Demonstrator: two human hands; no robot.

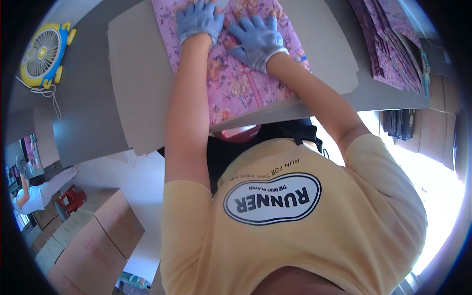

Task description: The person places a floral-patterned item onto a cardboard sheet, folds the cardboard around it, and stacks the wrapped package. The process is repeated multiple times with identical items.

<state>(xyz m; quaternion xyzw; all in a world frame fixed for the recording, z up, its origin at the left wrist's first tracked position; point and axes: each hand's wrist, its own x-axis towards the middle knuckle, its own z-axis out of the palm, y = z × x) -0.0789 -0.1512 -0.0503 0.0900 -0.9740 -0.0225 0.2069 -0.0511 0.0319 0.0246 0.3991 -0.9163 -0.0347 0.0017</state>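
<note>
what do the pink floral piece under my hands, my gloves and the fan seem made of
Pink floral piece: probably printed paper or card, smooth, with straight edges; a coating is possible. Gloves: fabric, probably knit, matte and softly wrinkled. Fan: likely molded plastic, from its smooth, bright, rounded casing.

A pink floral-printed panel (235, 93), patterned with pale orange and purplish blooms, lies flat and slightly askew over a grey-brown board (140, 83) on the worktop (88, 118). A narrow, plain pink strip (256, 92) runs lengthwise near its close end; a small blue patch (301, 58) marks its right edge. Its far end leaves the view.
</note>
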